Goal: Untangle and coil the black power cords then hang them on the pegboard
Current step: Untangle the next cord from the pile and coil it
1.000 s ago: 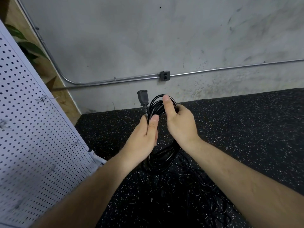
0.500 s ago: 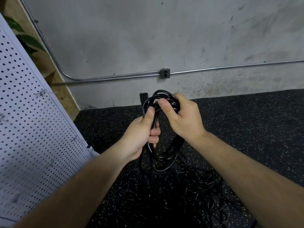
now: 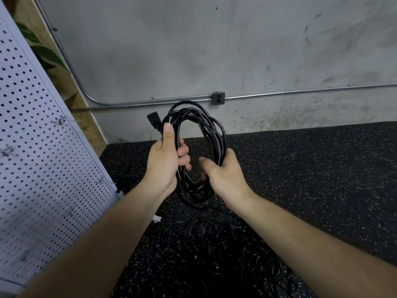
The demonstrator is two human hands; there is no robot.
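Observation:
A coiled black power cord (image 3: pixel 211 127) hangs as an upright oval loop in front of me. My left hand (image 3: pixel 164 160) grips the coil's left side, thumb up along the strands, with the cord's black plug (image 3: pixel 154 122) sticking up just above the thumb. My right hand (image 3: pixel 223 173) curls round the coil's lower right side from behind. Below the hands, a tangle of more black cords (image 3: pixel 225 244) lies on the floor. The white pegboard (image 3: pixel 43 160) stands at the left, with wire hooks (image 3: pixel 60 121) sticking out of it.
A grey concrete wall carries a metal conduit (image 3: pixel 300 93) and an outlet box (image 3: pixel 218 98). Black speckled rubber flooring (image 3: pixel 311 168) spreads to the right. A plant leaf (image 3: pixel 48 55) and wooden board show behind the pegboard. A small white connector (image 3: pixel 157 218) lies near the pegboard's base.
The bundled cord has been spread from a tight bunch into a wide oval loop. My right hand slid from the top down to the coil's lower right; the left shifted to the left side.

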